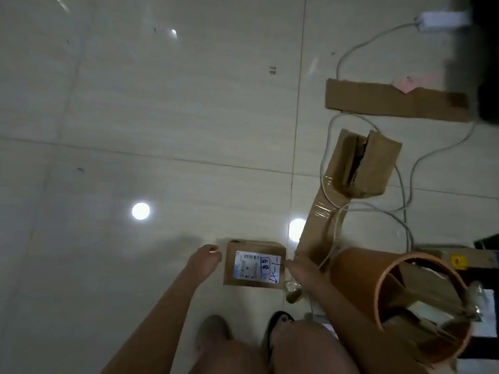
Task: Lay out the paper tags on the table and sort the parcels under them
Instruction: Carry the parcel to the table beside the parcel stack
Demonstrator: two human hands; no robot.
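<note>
Head view, looking down at a glossy tiled floor (162, 130) with two bright light reflections. A small cardboard parcel (254, 263) lies flat on the floor in front of the person's feet, its white shipping label (256, 268) facing up, with a barcode and blue handwritten marks. The left hand (205, 261) is just beside the parcel's left edge, fingers curled loosely; whether it touches the cardboard cannot be told. The right hand (299, 268) reaches to the parcel's right edge, with a fingertip at the label's border; how far its fingers are spread cannot be told through the blur. Neither hand is seen to grip the parcel.

To the right, a long taped cardboard piece (321, 228) lies on the floor, and beyond it sits a second box (361, 166) with its flaps partly open. Farther off lies a flat cardboard strip (391, 102). A grey cable (405, 190) loops across these pieces. At lower right stands an orange round bin (399, 300) holding cardboard and paper pieces. No paper tags can be made out on any surface.
</note>
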